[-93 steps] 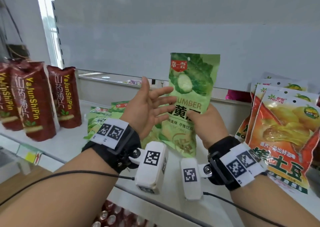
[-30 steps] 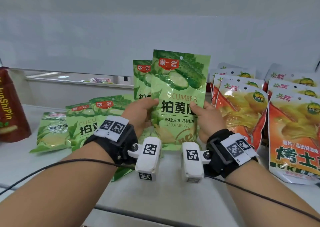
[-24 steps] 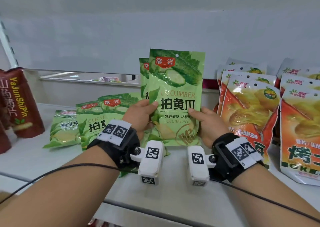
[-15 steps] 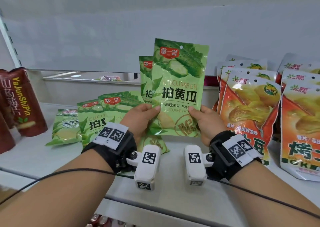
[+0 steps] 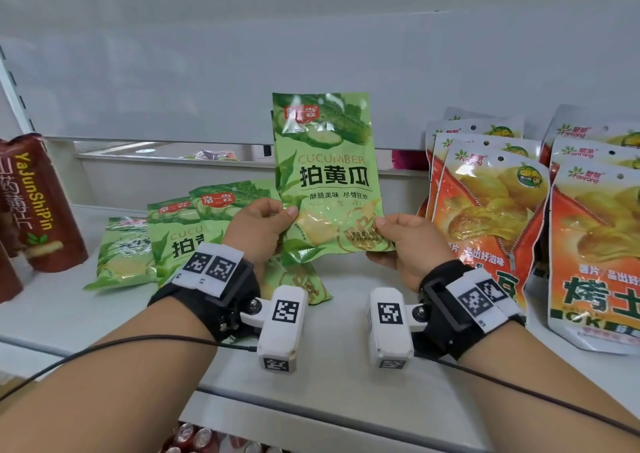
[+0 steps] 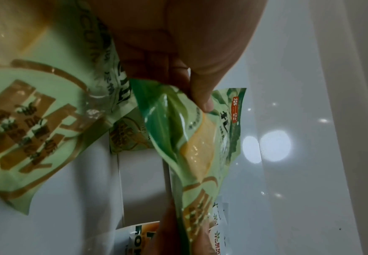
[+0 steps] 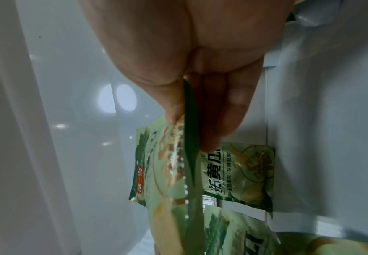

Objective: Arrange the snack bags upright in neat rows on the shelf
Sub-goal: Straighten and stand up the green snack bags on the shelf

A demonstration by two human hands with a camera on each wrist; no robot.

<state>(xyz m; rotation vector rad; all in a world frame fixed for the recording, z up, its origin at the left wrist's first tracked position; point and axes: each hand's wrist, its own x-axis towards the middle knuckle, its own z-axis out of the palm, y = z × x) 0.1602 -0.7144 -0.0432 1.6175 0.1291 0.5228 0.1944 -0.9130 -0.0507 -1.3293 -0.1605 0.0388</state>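
I hold a green cucumber snack bag (image 5: 325, 175) upright above the white shelf (image 5: 346, 366), in front of the back wall. My left hand (image 5: 273, 217) pinches its lower left edge, thumb in front; my right hand (image 5: 391, 227) pinches the lower right corner. The left wrist view shows the thumb (image 6: 202, 96) pressed on the bag (image 6: 196, 146). The right wrist view shows thumb and fingers clamping the bag's edge (image 7: 189, 138). Another green bag (image 7: 244, 172) stands behind it against the wall. Several green bags (image 5: 183, 238) lie flat to the left.
Orange potato chip bags (image 5: 485, 210) stand in rows at the right, close to my right hand. Dark red bags (image 5: 38, 203) stand at the far left. One green bag (image 5: 301, 283) lies under my hands. Cans (image 5: 194, 435) show below the shelf's front edge.
Three seconds ago only my right hand held the bag; now both hands pinch it. In the last half second it straightened and now almost hides the upright green bag behind it.
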